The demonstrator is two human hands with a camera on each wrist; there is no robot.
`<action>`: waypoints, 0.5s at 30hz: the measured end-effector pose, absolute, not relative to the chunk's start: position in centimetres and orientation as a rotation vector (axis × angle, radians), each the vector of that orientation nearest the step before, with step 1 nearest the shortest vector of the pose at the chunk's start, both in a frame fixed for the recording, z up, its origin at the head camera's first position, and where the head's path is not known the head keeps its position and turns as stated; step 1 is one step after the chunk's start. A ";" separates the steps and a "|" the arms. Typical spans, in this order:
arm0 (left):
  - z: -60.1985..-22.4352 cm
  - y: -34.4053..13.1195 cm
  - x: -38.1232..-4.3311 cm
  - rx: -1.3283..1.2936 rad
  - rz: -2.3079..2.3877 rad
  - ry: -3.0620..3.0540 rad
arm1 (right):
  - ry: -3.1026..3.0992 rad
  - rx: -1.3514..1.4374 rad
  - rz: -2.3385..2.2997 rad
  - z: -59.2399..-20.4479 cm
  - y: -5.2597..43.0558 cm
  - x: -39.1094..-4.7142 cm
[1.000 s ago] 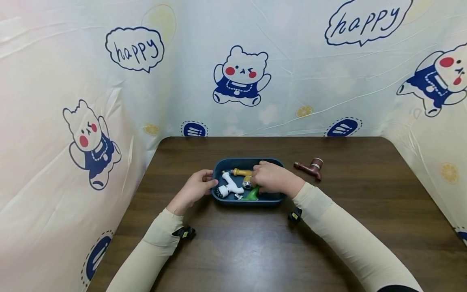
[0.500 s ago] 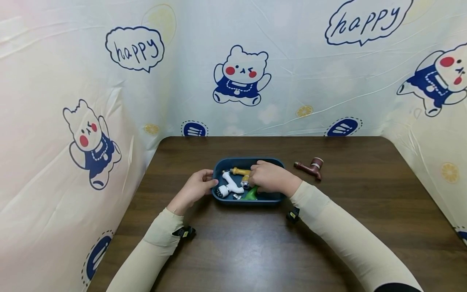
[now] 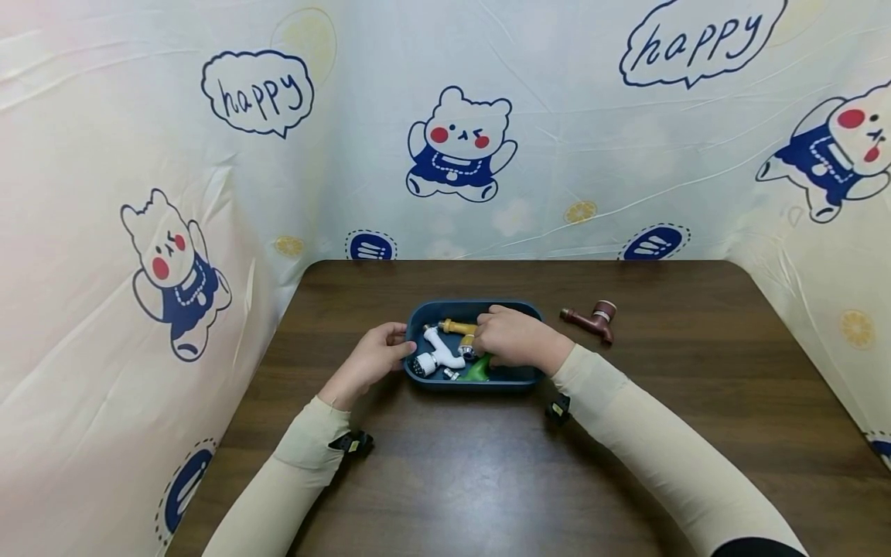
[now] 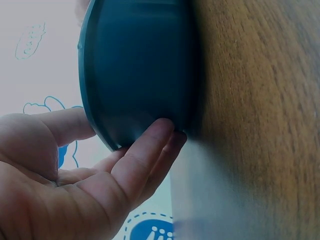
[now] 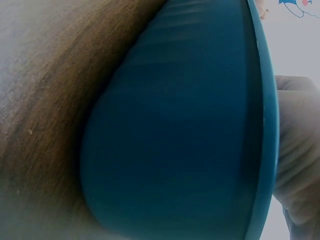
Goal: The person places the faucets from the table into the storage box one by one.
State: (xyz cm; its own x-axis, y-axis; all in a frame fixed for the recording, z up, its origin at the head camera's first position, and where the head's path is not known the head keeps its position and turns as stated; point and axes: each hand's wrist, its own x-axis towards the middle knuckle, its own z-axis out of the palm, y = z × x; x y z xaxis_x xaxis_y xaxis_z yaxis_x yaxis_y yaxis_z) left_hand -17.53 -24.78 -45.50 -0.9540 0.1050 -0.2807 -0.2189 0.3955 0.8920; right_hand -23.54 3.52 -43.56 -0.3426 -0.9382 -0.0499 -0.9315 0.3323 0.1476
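A dark blue oval tub [image 3: 473, 385] sits on the table, holding a white tap [image 3: 440, 350], a yellow tap [image 3: 456, 327] and a green tap [image 3: 477, 369]. My left hand [image 3: 374, 357] grips the tub's left end. In the left wrist view its thumb is at the rim and its fingers [image 4: 142, 160] lie against the outer wall. My right hand [image 3: 518, 339] reaches down into the tub from the right, beside the yellow and green taps. Its fingertips and anything between them are hidden; in the right wrist view the tub wall [image 5: 175, 140] blocks them.
A dark red-brown tap [image 3: 592, 321] lies on the wooden table [image 3: 529, 480], right of the tub near the back. Behind the table hangs a printed cloth [image 3: 557, 139] with bears and lettering.
My right hand has shifted slightly left inside the tub, and the yellow and green taps have shifted slightly left too. The left hand has stayed at the tub's end.
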 end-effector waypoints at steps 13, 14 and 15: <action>-45.5 -24.8 -17.6 -0.112 1.573 2.348 | -2.520 1.777 -0.219 -43.8 3.7 -23.8; -45.3 -24.7 -17.6 -0.114 1.569 2.346 | -2.526 1.780 -0.212 -43.8 3.7 -23.8; -45.1 -24.6 -17.5 -0.116 1.564 2.344 | -2.533 1.784 -0.208 -43.8 3.7 -23.8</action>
State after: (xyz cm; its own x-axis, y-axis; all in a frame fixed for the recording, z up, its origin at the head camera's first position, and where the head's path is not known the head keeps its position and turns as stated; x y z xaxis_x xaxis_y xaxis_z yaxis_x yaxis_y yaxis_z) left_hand -17.54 -24.62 -45.14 -0.9454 0.1085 -0.3073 -0.2422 0.3973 0.8852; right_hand -23.83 3.73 -43.84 -0.3394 -0.9395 -0.0465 -0.9345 0.3311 0.1303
